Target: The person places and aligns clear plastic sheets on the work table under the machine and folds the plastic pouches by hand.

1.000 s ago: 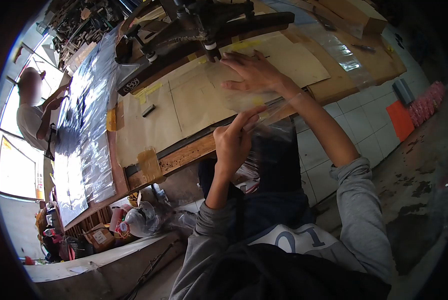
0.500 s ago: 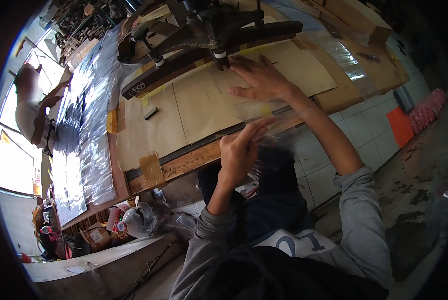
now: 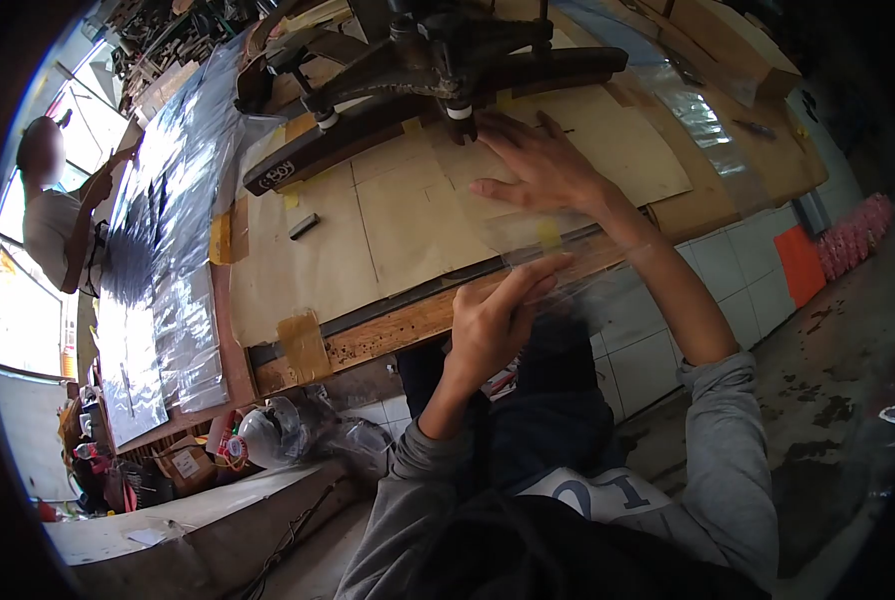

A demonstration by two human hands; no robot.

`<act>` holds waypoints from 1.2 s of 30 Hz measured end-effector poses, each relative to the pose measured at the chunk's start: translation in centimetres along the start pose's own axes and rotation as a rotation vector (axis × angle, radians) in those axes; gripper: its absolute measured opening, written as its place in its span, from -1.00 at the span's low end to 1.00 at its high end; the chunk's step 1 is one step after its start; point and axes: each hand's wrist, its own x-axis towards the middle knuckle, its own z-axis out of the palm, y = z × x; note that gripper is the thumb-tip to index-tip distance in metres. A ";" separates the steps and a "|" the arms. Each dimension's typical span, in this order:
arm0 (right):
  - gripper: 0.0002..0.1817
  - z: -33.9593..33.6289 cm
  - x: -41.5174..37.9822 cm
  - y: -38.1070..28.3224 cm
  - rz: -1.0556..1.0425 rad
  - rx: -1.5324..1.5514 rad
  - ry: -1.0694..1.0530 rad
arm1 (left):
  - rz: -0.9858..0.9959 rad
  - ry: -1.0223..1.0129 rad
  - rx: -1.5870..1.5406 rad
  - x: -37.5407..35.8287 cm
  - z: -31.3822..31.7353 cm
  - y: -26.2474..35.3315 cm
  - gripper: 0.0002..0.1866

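My left hand is at the front edge of the workbench, fingers closed on a clear plastic film. The film is thin and partly smeared by motion, and its outline is hard to follow. It hangs over the bench edge and reaches up under my right wrist. My right hand lies with fingers spread over the tan paper sheet, its fingertips close to the black metal press. A small dark bar rests on the sheet to the left.
Brown tape wraps the wooden bench edge. On the left lie shiny plastic sheets, with another person beyond them. A cardboard box is at the back right. Bags and bottles crowd below left.
The view has shifted slightly. Both hands keep nearly the same pose, the left still gripping the plastic film and the right still spread over the sheet.
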 end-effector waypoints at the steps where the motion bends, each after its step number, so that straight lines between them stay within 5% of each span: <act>1: -0.16 -0.1 0.0 0.0 0.005 0.006 -0.016 | 0.010 0.008 -0.013 0.1 0.0 -0.1 -0.67; 36: -0.17 -0.8 0.1 -1.2 0.069 0.036 -0.077 | 0.003 0.057 -0.022 -0.2 -0.3 0.3 -0.78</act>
